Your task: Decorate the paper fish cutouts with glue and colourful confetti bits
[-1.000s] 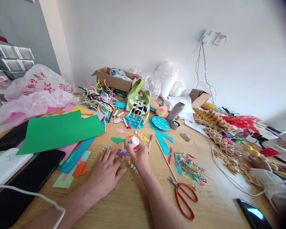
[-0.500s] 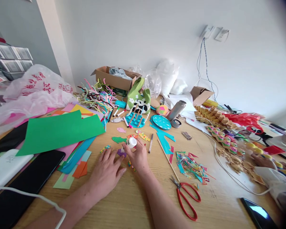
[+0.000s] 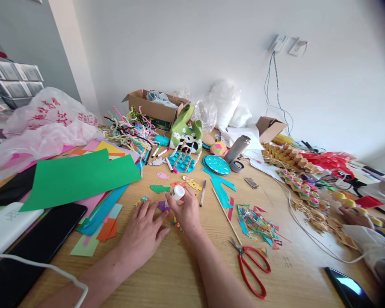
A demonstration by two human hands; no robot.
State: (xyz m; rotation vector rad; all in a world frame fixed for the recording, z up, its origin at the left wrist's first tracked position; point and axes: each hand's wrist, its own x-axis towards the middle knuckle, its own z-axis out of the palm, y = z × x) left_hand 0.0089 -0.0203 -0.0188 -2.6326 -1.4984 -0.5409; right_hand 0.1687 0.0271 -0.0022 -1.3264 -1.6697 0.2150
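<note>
My right hand is wrapped round a small bottle with a white cap, held over the paper fish. Under it, partly covered by my fingers, lies a purple paper fish. My left hand rests palm down beside that fish with its fingers spread, holding nothing. Around them lie a green fish, a pink fish, a yellow spotted fish and a patterned piece by my left fingertips. Right of my right hand is a pen.
Red-handled scissors and a thin stick lie to the right, near paper scraps. Green sheets cover the left side. A metal flask lies tilted behind. Another person's hand is at the far right.
My right hand and the bottle have shifted very slightly, showing a little more of the purple fish. My left hand stays almost where it was.
</note>
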